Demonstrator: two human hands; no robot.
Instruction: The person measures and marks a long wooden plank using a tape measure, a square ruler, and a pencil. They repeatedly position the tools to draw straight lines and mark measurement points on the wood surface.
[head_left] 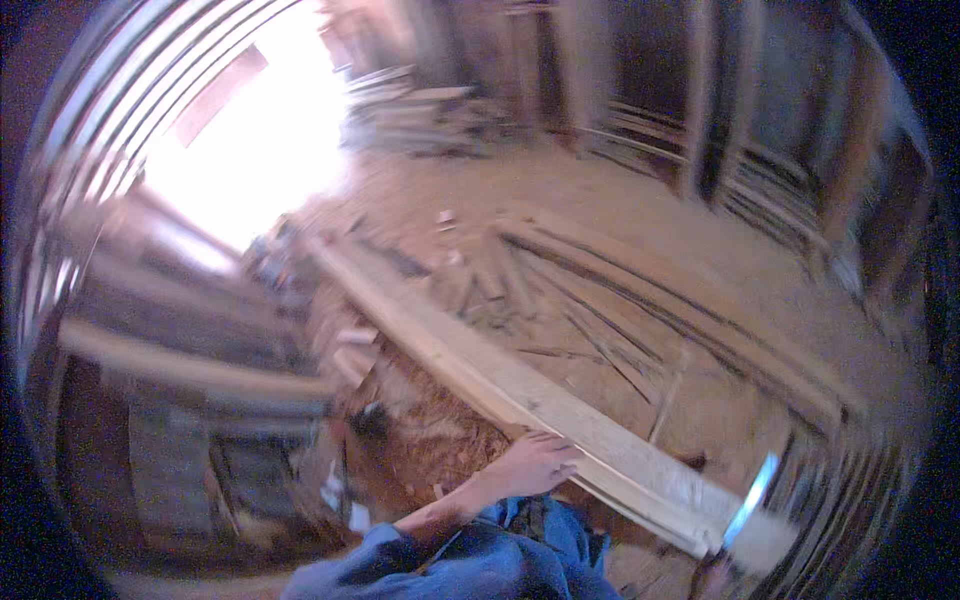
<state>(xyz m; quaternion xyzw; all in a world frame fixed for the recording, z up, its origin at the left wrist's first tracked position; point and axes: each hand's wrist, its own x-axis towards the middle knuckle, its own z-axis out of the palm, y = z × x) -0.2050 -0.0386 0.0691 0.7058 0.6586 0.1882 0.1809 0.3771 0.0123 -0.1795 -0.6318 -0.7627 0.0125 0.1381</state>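
A long pale wooden plank [445, 345] slants from the far left to the near right, with another narrow strip of wood [625, 488] along its near edge. My left hand [538, 463] grips the plank's near side, its fingers bent over the top. Low on the right, my right hand [712, 575] is dark and blurred beside the plank's near end. A shiny, narrow, blade-like tool [750, 503] rises at a slant from that hand. Its handle is hidden, and its exact kind does not show.
Reddish shavings [440, 425] and wood offcuts [355, 362] lie beneath the plank. Long beams [680, 310] and thin sticks rest on the floor beyond it. A wooden bench [190, 360] stands at left. Stacked timber [420, 105] lies at the back, near a bright opening.
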